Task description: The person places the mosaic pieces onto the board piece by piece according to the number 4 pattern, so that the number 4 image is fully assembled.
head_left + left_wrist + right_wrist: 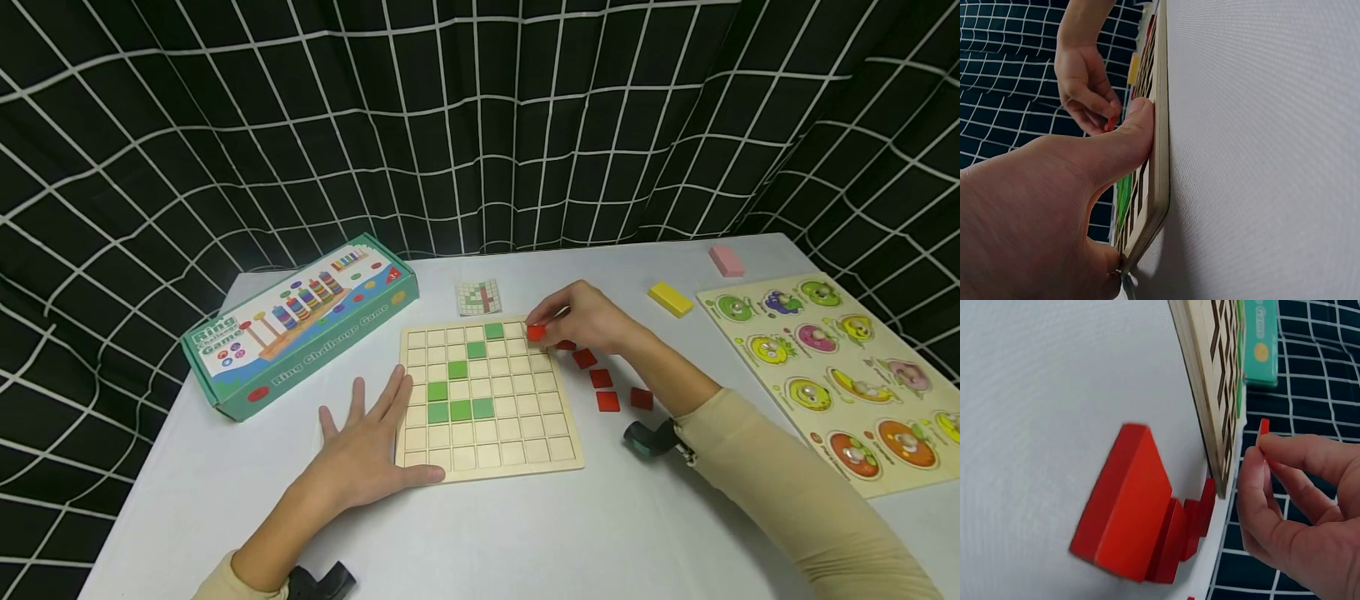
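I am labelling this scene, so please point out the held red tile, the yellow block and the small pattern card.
Held red tile (536, 332), head view: middle of its exposed face.
Yellow block (670, 298), head view: middle of its top face.
Small pattern card (477, 297), head view: middle of its printed face.

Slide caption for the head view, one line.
Left hand rests on the gridded board; right hand pinches a red tile.
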Motion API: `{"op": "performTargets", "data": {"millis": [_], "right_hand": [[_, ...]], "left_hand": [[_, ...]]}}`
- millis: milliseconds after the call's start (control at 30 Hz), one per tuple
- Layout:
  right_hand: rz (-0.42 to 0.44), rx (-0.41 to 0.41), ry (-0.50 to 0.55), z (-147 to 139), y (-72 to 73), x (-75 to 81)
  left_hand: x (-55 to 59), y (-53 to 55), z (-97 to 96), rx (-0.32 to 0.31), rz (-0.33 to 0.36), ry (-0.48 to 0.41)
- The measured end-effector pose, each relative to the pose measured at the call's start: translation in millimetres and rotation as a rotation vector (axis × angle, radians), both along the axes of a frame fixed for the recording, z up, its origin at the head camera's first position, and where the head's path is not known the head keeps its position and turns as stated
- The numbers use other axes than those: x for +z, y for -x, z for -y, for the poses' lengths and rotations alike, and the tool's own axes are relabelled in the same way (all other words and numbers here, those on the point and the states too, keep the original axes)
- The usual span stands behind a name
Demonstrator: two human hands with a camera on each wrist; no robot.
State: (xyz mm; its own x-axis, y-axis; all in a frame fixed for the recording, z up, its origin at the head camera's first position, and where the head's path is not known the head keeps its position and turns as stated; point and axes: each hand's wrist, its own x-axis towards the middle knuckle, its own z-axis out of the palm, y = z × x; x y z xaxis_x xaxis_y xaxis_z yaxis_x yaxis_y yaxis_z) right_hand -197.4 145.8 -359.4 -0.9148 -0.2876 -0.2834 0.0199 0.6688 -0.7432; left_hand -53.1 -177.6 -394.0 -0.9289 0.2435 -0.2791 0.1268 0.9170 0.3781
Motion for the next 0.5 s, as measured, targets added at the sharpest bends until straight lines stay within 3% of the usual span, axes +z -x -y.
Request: {"op": "performTargets", "data": {"millis": [500], "right_hand": [[0.011, 0.027, 0.014, 17, -3.1, -1.2]], "left_hand": [[0.3, 0.2, 0.4, -0.009, -0.006, 0.011]]}}
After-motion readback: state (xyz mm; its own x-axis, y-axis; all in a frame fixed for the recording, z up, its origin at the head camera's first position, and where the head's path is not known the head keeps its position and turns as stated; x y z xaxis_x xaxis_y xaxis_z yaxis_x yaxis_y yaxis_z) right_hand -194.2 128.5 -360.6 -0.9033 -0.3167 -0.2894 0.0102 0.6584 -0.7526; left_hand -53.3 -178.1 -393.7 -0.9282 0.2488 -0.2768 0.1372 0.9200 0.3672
